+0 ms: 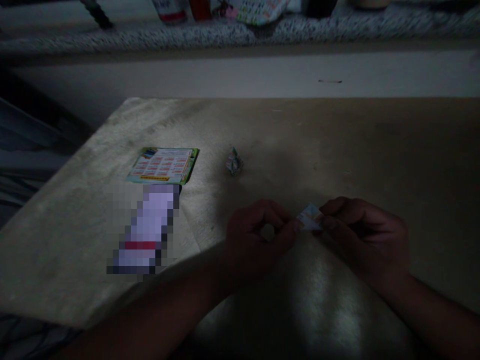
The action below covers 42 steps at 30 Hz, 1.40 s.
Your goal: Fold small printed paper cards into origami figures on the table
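Between my two hands is a small folded piece of paper [309, 218], pale with faint coloured print and a pointed top. My left hand [260, 227] pinches its left corner between thumb and forefinger. On the opposite corner, the thumb and fingers of my right hand [362, 232] are closed. The paper is held just above the table, toward its near side. Farther back, a small folded paper piece [234, 162] with printed colours stands by itself on the table. Dim light hides the finer creases.
A printed calendar card [163, 166] lies at the left of the table [277, 135], with a pixelated phone-like object [150, 225] below it. Behind the table runs a speckled stone ledge [210, 42] carrying containers and a patterned packet [260, 10].
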Each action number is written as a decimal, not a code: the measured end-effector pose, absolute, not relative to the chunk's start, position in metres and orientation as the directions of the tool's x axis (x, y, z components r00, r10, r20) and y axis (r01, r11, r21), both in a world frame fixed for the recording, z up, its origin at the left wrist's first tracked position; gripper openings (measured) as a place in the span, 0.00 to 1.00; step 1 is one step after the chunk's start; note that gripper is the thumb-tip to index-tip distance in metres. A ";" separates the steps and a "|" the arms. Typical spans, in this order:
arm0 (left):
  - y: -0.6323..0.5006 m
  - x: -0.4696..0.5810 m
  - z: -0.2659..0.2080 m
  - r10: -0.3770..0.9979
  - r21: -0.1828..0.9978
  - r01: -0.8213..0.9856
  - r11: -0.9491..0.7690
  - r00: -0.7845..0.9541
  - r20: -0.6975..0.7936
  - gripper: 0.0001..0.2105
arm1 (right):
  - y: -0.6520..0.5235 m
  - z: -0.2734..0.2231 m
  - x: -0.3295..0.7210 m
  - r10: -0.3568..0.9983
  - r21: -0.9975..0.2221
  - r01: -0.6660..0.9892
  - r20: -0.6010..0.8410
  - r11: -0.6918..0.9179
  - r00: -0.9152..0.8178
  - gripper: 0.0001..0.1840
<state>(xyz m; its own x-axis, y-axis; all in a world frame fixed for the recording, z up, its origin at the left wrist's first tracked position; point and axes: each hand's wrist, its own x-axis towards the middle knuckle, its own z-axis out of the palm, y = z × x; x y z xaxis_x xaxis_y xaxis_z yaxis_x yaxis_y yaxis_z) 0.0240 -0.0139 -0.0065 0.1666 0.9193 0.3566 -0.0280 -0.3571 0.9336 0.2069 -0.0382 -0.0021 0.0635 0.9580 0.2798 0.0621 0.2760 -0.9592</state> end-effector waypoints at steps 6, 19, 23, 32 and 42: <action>-0.016 0.022 -0.006 0.958 0.972 -0.075 -0.221 0.170 0.231 0.12 | -0.038 0.000 0.207 0.958 -0.959 0.081 0.278 0.272 0.065 0.13; -0.008 0.019 -0.005 0.906 1.000 -0.005 0.009 0.423 -0.006 0.10 | -0.036 -0.003 0.207 0.948 -0.938 0.135 0.316 0.319 -0.043 0.10; -0.007 0.019 0.000 0.915 1.000 0.012 -0.011 0.404 0.005 0.07 | -0.036 -0.001 0.207 0.949 -0.937 0.155 0.312 0.314 -0.041 0.09; -0.007 0.018 -0.001 0.920 1.000 0.000 -0.009 0.392 0.008 0.06 | -0.036 0.000 0.209 0.977 -0.973 0.097 0.210 0.211 -0.024 0.07; -0.008 0.019 -0.002 0.923 1.000 0.002 -0.005 0.385 0.004 0.07 | -0.034 -0.002 0.209 0.973 -0.989 0.143 -0.062 -0.030 -0.223 0.03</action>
